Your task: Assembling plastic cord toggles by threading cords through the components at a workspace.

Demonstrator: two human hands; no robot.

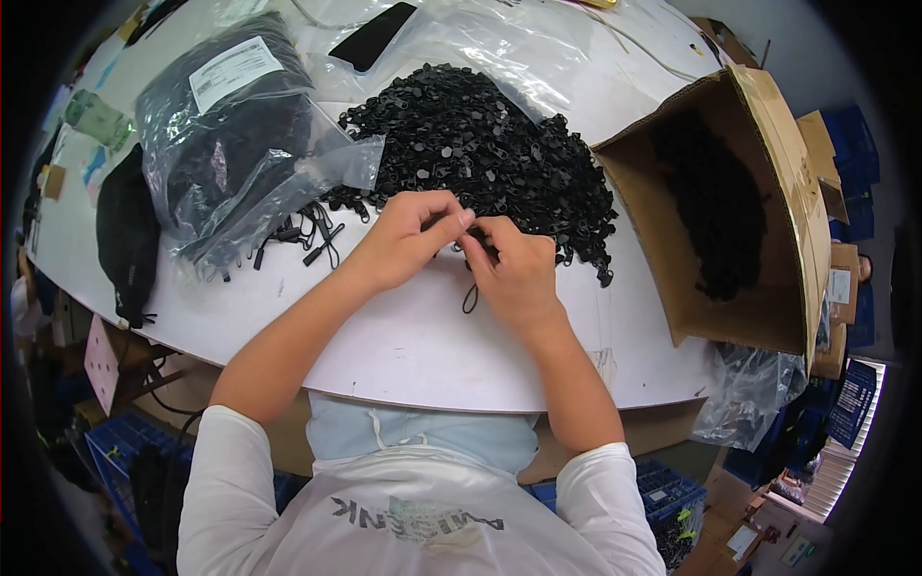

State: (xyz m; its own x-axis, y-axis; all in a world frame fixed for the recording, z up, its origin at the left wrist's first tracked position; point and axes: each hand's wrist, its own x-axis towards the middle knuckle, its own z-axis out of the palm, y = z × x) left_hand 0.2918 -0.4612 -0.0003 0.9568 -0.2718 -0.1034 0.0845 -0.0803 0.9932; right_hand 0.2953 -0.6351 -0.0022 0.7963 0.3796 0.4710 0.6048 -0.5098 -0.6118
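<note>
My left hand [411, 237] and my right hand [523, 271] meet at the near edge of a large heap of small black parts like zipper sliders [461, 144]. Thumb and fingers of both hands are pinched together, fingertips almost touching. A thin black cord loop [470, 300] hangs below the right hand, its upper end inside those fingers; it looks like a cord zipper pull. What the left fingertips hold is hidden. Several black cord zipper pulls [322, 242] lie loose left of the heap, by the mouth of a clear plastic bag [226, 144] full of dark pieces.
On the right, a cardboard box [645, 254] lies open toward me with a dark mass inside. A black phone [373, 36] and plastic sheeting [490, 48] are behind the heap. A black pouch [127, 235] and a greenish clear cup [96, 120] stand far left on the white table [413, 360].
</note>
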